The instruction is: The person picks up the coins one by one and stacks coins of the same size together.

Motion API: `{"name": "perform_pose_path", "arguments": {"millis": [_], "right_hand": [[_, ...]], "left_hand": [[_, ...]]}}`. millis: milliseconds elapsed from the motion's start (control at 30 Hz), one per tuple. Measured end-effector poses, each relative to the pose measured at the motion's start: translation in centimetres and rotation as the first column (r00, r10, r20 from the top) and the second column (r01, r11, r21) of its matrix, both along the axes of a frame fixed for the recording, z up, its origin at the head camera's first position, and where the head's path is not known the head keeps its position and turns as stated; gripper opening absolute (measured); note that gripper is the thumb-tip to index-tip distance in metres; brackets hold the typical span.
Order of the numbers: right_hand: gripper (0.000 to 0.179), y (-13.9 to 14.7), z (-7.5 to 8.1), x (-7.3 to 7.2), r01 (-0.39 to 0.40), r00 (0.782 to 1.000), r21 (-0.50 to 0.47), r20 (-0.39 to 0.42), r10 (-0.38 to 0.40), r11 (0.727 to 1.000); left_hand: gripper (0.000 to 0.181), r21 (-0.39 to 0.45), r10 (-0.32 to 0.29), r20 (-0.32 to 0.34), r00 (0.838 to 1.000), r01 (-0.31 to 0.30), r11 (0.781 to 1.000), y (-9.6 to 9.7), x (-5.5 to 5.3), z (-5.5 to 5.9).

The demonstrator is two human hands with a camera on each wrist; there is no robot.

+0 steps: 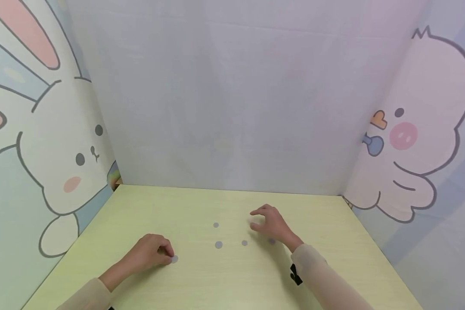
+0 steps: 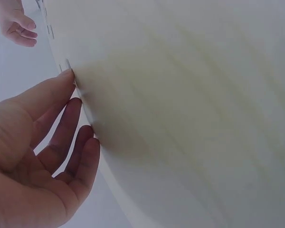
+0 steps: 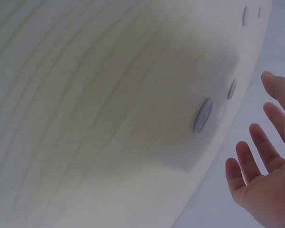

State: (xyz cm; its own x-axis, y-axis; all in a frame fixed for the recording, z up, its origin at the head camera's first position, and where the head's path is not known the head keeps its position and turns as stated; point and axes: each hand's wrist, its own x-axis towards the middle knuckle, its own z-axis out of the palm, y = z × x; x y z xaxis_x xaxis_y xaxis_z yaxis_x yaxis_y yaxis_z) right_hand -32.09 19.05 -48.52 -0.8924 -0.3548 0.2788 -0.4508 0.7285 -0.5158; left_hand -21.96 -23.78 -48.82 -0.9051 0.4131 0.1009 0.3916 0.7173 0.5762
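Note:
Thumb and fingers curled, my left hand (image 1: pixel 151 253) is low at the table, its tips pinching the edge of a small round grey disc (image 1: pixel 174 259). In the left wrist view this disc (image 2: pixel 68 63) shows as a thin sliver past the fingertips. My right hand (image 1: pixel 273 224) hovers over the table with thumb and fingers spread apart, holding nothing. Nearest to it, below the wrist, lies a grey disc (image 1: pixel 271 241); another disc (image 1: pixel 244 243) lies to its left. The right wrist view shows a flat disc (image 3: pixel 203 115) in the hand's shadow, away from the fingers.
Two further grey discs lie mid-table, one nearer (image 1: pixel 218 244) and one farther back (image 1: pixel 215 224). The pale wooden table (image 1: pixel 201 284) ends at a plain back curtain (image 1: pixel 232 107). Side curtains carry a rabbit (image 1: pixel 62 159) and a chick drawing (image 1: pixel 422 107).

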Motion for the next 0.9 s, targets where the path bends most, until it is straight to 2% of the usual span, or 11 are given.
{"name": "perform_pose_path", "arguments": {"millis": [500, 733, 900], "right_hand": [[0.034, 1.3, -1.6, -0.8, 0.046, 0.994, 0.093, 0.096, -0.055, 0.995], [0.024, 1.3, -2.0, -1.1, 0.045, 0.997, 0.114, 0.059, -0.052, 0.992], [0.02, 1.2, -2.0, -1.2, 0.052, 0.996, 0.114, 0.068, -0.06, 0.992]], "left_hand": [[0.014, 0.001, 0.006, 0.023, 1.0, -0.006, 1.0, 0.1, 0.0, -0.2], [0.015, -0.002, 0.004, 0.011, 1.0, -0.004, 1.0, 0.1, 0.0, -0.1], [0.015, -0.003, 0.002, 0.01, 1.0, -0.002, 1.0, 0.1, 0.0, 0.0]]}}
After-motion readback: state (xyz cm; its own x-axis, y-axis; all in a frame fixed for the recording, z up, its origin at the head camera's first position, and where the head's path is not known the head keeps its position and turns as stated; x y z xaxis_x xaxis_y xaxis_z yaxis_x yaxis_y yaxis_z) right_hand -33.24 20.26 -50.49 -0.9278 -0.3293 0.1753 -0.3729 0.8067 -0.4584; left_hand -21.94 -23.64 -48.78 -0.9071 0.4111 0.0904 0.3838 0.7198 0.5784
